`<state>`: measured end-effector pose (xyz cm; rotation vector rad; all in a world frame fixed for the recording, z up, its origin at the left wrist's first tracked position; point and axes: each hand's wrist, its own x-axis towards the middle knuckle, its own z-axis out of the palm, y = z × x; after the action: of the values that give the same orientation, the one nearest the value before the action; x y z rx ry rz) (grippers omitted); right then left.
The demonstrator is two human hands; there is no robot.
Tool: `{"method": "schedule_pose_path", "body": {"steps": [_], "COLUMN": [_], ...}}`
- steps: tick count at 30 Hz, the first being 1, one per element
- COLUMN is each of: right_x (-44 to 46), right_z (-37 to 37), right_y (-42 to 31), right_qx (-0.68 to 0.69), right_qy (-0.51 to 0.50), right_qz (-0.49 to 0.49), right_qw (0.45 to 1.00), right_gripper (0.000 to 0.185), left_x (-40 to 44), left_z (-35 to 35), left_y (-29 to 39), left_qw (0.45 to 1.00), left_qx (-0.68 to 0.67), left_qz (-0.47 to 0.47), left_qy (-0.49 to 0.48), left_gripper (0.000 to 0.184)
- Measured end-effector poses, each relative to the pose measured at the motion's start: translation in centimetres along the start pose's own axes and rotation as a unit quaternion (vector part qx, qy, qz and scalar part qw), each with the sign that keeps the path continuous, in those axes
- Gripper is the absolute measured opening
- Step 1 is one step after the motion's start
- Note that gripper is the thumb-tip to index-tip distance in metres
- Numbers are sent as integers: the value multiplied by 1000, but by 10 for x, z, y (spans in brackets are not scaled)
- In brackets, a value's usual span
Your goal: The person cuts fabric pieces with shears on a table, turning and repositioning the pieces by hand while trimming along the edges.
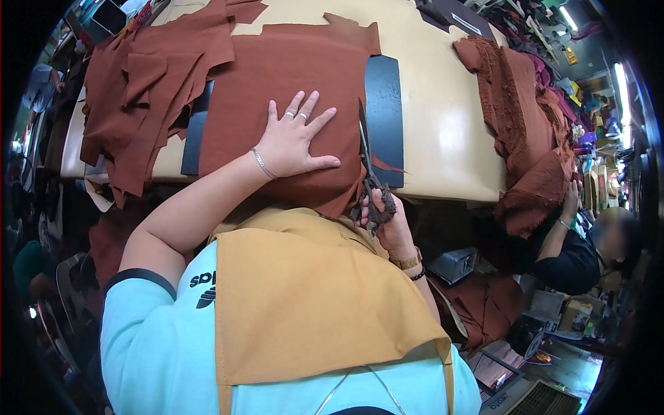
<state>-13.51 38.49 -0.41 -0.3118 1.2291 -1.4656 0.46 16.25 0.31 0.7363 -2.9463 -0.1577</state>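
My right grip (pixel 393 223) clamped on scissors (pixel 366 152), nearer right edge of brown sheet (pixel 301 66); blades lengthwise alongside; left grip (pixel 294 142) splayed flat atop.

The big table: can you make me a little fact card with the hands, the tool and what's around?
Left hand: flat, fingers spread, on the reddish-brown sheet
Right hand: gripping dark-handled scissors
Blades: along the sheet's right edge
Under the sheet: dark board, showing on both sides
Table: pale top
Left side: loose reddish-brown pieces
Right side: reddish-brown heap with ragged edges
Nearby: another person, beside that heap
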Motion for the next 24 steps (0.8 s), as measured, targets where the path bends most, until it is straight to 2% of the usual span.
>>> {"method": "schedule_pose_path", "body": {"steps": [7, 9, 12, 24], "right_x": [-6, -7, -3, -6], "right_z": [-5, -6, -6, -7], "right_y": [9, 6, 4, -1], "right_qx": [13, 9, 9, -30], "right_qy": [-16, -18, -9, -9], "right_qz": [-22, -19, -10, -14], "right_qw": [1000, 1000, 1000, 999], "right_gripper": [17, 17, 20, 24], "left_x": [7, 19, 25, 3], "left_z": [3, 3, -3, -2], "left_y": [-9, -27, -41, -27], "left_qw": [1000, 1000, 1000, 1000], "left_qx": [-8, -13, 17, 11], "left_qz": [-10, -12, -23, -25], "left_qy": [-1, 25, 8, 6], "left_gripper": [94, 92, 92, 94]}}
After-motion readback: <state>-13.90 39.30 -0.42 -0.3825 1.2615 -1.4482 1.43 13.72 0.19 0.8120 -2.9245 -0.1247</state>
